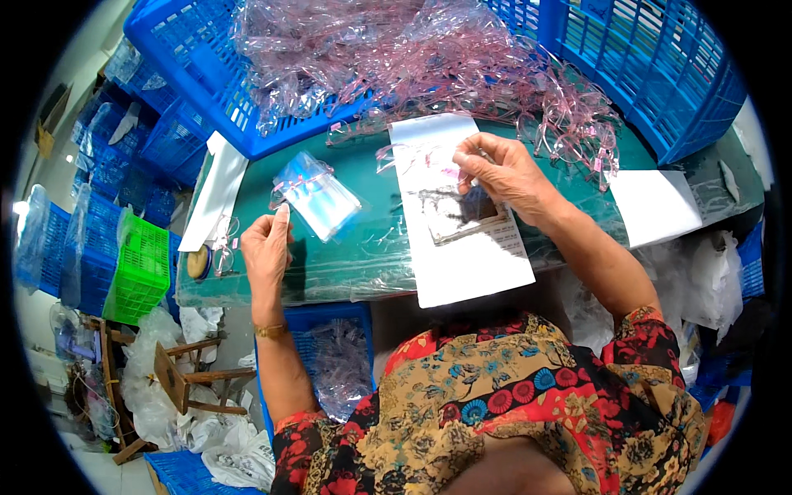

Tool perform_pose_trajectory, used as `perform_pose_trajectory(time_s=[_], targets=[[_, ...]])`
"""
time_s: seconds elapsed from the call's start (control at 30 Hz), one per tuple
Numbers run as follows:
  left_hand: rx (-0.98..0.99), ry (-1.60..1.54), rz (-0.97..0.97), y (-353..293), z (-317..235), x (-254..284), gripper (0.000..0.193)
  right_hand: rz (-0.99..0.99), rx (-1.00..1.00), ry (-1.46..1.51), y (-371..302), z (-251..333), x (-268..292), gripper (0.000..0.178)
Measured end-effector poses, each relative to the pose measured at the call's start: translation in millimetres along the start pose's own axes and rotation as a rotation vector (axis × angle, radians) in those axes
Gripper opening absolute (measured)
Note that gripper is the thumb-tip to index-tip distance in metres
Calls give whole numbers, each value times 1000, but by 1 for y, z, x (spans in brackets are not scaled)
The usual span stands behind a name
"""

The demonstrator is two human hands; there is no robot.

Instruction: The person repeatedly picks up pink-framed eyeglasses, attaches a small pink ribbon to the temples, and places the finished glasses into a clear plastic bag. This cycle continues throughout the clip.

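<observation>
My left hand [268, 247] is closed, its thumb and fingers pinching the edge of a pair of clear pink eyeglasses [302, 183]. The eyeglasses lie over a stack of clear plastic sleeves [326, 206] on the green tabletop. My right hand [507, 173] is pinched shut above a long white paper [470, 272]; what its fingertips hold is too small to make out. Below those fingertips is a partly dark label sheet [466, 219] on the paper. Another pair of pink eyeglasses [410, 157] rests by the paper's far left edge.
Behind my hands, a large pile of wrapped pink eyeglasses [396, 58] spills from a tipped blue crate [239, 124]. A second blue crate [660, 74] stands far right. White paper [656, 206] lies at the right. A round tin [198, 264] sits by the left table edge.
</observation>
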State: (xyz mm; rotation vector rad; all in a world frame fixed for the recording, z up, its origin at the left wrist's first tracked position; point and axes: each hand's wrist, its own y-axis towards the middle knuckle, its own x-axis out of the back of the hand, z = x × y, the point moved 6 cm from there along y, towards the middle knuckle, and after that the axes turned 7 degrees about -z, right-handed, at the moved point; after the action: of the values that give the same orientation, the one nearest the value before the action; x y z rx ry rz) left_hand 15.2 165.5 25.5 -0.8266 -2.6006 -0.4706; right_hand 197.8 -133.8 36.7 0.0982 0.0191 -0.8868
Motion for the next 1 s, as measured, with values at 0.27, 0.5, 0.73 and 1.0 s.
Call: perform_pose_trajectory(time_s=[0.27, 0.5, 0.73, 1.0], targets=[[-171, 641, -35, 25, -7, -31, 52, -61, 35, 3, 5, -7, 11, 22], [141, 58, 195, 39, 24, -18, 28, -39, 52, 12, 7, -10, 10, 22], [177, -36, 277, 29, 21, -7, 36, -10, 7, -12, 4, -12, 7, 22], [236, -953, 335, -36, 11, -35, 30, -45, -5, 11, -2, -9, 8, 19]])
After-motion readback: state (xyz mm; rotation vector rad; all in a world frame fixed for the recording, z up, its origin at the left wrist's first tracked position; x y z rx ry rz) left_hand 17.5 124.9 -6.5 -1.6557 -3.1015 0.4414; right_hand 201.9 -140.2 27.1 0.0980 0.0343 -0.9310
